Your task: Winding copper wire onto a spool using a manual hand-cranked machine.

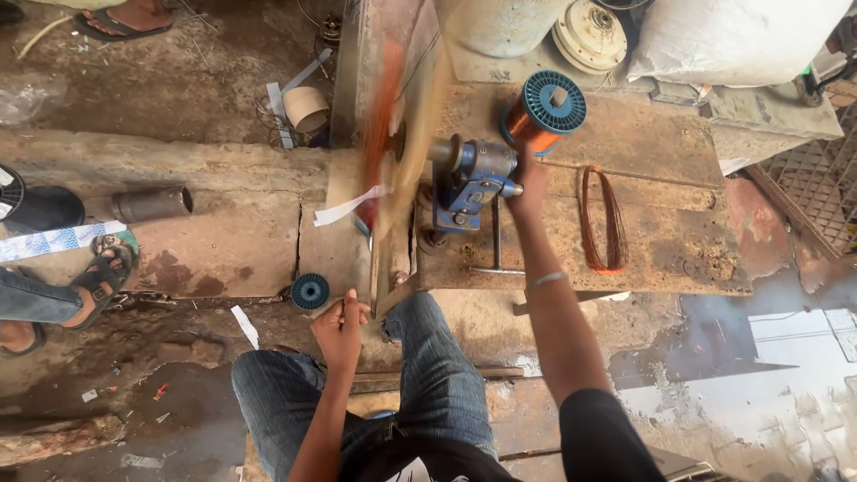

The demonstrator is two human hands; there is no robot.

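The right hand reaches to the blue winder; its fingers are hidden behind the winder's body and handle, so their grip cannot be told. The left hand is pinched shut on a thin wire, barely visible. The former on the winder is a spinning blur of orange and tan. Behind the right hand stands a copper spool. A wire coil lies on the bench. A small blue spool lies beside the left hand.
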